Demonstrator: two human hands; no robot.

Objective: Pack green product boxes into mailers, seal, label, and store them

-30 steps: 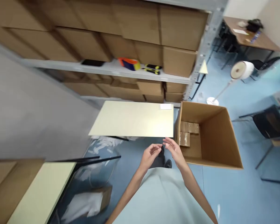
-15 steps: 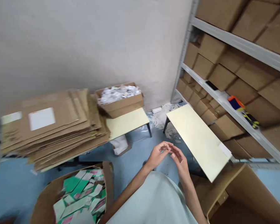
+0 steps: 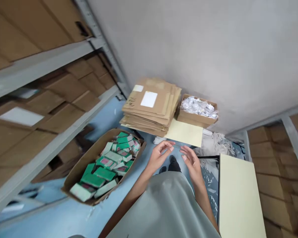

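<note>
My left hand [image 3: 161,154] is held in front of my body, fingers loosely curved and apart from the thumb, with nothing in it. Facing it across a small gap, my right hand [image 3: 190,160] is also empty, its fingers bent and spread. Left of my hands a large open carton [image 3: 95,141] stands on the floor. Inside it lie several small green and white boxes [image 3: 99,177], some with pink patches. Beyond my hands a stack of flattened cardboard [image 3: 161,99] rests on a low pale table [image 3: 185,132].
A cardboard box [image 3: 196,119] of white paper scraps [image 3: 198,107] shares the low table. At right stands another pale table [image 3: 239,198]. Metal shelving [image 3: 59,132] with brown cartons runs along the left, and more cartons [image 3: 273,178] fill the right. White scraps [image 3: 211,145] cover floor near the wall.
My view has swung left, bringing the left shelving and the whole carton of green boxes into sight. My hands, fingertips together before, have moved apart.
</note>
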